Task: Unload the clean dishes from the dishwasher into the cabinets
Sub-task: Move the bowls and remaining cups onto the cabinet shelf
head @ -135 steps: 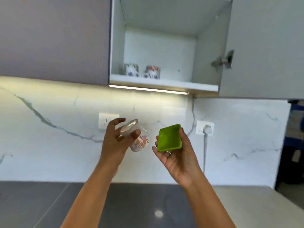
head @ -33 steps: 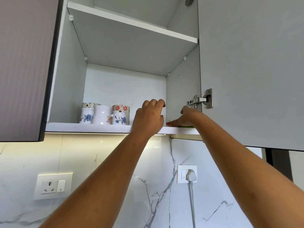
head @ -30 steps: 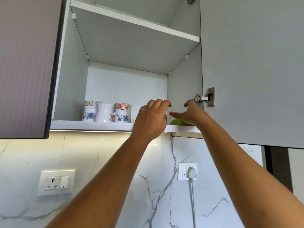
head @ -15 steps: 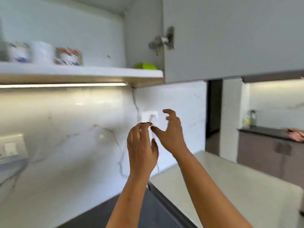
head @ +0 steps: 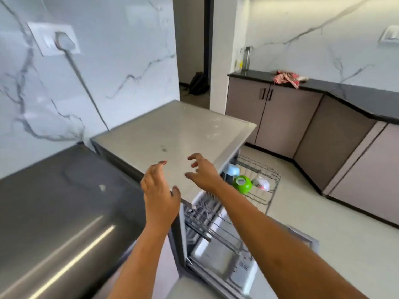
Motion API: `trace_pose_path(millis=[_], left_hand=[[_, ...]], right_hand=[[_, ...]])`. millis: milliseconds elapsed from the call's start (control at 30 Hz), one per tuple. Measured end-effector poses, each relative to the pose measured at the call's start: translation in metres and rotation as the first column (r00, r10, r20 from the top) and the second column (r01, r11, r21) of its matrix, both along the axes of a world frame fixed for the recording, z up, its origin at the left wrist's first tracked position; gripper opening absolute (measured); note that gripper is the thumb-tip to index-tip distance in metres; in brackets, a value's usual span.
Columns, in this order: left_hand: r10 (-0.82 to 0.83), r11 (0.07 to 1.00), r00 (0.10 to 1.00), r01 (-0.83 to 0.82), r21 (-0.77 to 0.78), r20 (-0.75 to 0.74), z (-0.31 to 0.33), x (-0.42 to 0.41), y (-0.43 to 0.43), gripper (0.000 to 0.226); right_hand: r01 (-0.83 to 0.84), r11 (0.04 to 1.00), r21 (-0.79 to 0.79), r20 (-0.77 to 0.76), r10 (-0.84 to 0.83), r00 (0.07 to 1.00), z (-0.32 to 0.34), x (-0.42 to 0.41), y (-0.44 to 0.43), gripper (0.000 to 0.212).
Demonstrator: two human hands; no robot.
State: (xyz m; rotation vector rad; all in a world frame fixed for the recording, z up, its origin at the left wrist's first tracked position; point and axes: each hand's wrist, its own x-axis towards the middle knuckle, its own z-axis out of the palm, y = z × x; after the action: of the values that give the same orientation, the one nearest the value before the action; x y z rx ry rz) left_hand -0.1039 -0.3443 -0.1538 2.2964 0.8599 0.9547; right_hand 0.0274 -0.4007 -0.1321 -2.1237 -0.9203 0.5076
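Observation:
The dishwasher (head: 216,251) stands open below the beige counter, with its upper wire rack (head: 259,186) pulled out. In that rack sit a green bowl (head: 243,183), a light blue cup (head: 233,170) and a white dish (head: 262,182). The lower rack (head: 207,221) shows bare wires. My left hand (head: 160,195) hovers over the counter edge with relaxed fingers and holds nothing. My right hand (head: 203,172) is spread over the counter corner, just left of the upper rack, and is empty too. The wall cabinet is out of view.
A beige counter (head: 172,130) lies above the dishwasher and a dark steel surface (head: 60,203) lies at left. A plugged socket (head: 56,41) is on the marble wall. Base cabinets (head: 302,117) with a pink cloth (head: 286,77) and a kettle (head: 246,59) line the far right.
Both hands came down from the cabinet shelf empty, leaving the cup and green dish there. My view swung down and right from the cabinet to the open dishwasher.

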Motion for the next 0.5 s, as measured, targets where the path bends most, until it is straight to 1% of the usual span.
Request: trace_pose_path(millis=[133, 233, 333, 500], left_hand=[[-0.155, 0.986, 0.987, 0.153, -0.068, -0.029, -0.029, 0.045, -0.079, 0.069], [-0.227, 0.966, 0.968, 0.208, -0.155, -0.111, -0.060, 0.065, -0.121, 0.066], [-0.286, 0.948, 0.936, 0.244, -0.206, -0.204, -0.092, 0.077, -0.132, 0.061], [-0.325, 0.908, 0.903, 0.214, -0.360, -0.281, -0.138, 0.131, -0.119, 0.052]], right_hand=[[0.116, 0.980, -0.160, -0.012, -0.119, 0.993, -0.049, 0.050, -0.102, 0.044], [0.194, 0.940, -0.282, -0.042, -0.214, 0.976, -0.084, 0.080, -0.166, 0.041], [0.224, 0.902, -0.370, -0.058, -0.263, 0.963, -0.115, 0.104, -0.202, 0.041], [0.238, 0.869, -0.434, -0.078, -0.299, 0.951, -0.160, 0.152, -0.219, 0.038]])
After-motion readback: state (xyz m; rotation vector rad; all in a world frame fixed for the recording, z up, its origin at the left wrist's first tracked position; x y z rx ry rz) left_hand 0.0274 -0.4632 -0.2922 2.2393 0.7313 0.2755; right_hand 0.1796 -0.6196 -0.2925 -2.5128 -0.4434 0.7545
